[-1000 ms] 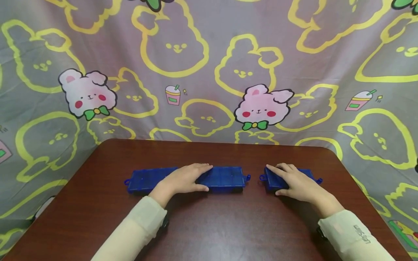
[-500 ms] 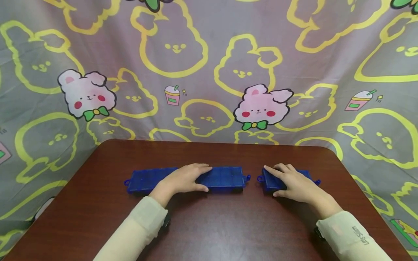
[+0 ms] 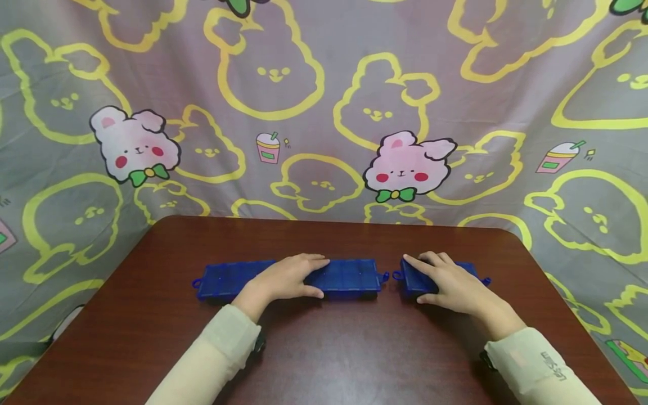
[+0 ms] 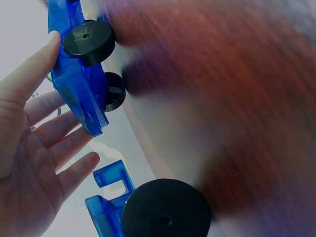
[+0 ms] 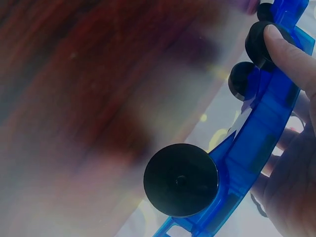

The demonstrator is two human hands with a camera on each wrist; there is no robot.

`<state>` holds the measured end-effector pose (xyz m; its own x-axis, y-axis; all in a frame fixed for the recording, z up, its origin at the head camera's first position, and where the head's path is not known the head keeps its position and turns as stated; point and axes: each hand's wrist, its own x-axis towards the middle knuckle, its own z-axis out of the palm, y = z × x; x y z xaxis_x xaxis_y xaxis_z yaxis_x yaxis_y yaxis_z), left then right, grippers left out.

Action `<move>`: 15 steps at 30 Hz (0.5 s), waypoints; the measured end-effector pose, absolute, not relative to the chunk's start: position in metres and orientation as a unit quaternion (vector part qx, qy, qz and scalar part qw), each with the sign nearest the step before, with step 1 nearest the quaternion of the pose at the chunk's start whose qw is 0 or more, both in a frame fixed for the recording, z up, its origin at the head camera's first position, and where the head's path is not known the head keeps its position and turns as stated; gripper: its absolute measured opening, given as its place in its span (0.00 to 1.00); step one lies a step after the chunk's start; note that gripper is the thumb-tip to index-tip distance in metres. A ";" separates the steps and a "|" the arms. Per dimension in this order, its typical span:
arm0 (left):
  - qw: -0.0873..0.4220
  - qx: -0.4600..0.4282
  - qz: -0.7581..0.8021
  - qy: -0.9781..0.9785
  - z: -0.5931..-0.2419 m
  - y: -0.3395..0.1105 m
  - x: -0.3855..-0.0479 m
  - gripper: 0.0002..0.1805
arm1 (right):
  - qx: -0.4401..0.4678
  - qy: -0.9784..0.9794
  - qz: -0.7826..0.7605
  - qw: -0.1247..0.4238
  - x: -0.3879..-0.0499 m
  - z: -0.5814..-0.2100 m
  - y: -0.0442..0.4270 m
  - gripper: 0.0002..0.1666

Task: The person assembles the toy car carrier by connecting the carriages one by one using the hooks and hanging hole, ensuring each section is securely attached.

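Evidently translucent blue, the rightmost car (image 5: 249, 148), with round black wheels (image 5: 180, 180).

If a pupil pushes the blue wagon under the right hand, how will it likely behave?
The blue wagon will probably roll easily on its black wheels. Its translucent body looks like stiff plastic, unlikely to flex. Sitting low, it probably won't tip.

Blue cars (image 3: 349, 275), cartoon-print cloth (image 3: 349, 34)

I'm seeing see-through blue cars with black wheels (image 4: 166, 205). The table (image 3: 354, 349) is showing reddish-brown, streaked with darker grain. Grey cloth is carrying yellow animal outlines (image 3: 321, 84) and pale-pink rabbits (image 3: 402, 160) with green bows (image 3: 405, 194). Sleeves (image 3: 192, 363) are showing pale greenish cream.
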<state>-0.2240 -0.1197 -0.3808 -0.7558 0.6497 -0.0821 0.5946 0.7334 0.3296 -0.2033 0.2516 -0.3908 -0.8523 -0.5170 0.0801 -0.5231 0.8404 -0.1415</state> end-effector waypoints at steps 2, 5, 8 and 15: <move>0.096 0.337 0.143 0.925 -0.381 -0.119 -0.224 0.41 | 0.272 -0.959 0.081 0.020 -0.204 -0.391 0.250 0.52; 0.096 0.337 0.138 0.927 -0.382 -0.118 -0.225 0.42 | 0.273 -0.958 0.085 0.021 -0.204 -0.391 0.249 0.52; 0.094 0.335 0.134 0.928 -0.382 -0.118 -0.226 0.42 | 0.274 -0.957 0.091 0.021 -0.205 -0.391 0.246 0.52; 0.096 0.337 0.138 0.926 -0.381 -0.119 -0.225 0.41 | 0.276 -0.956 0.094 0.018 -0.207 -0.392 0.242 0.52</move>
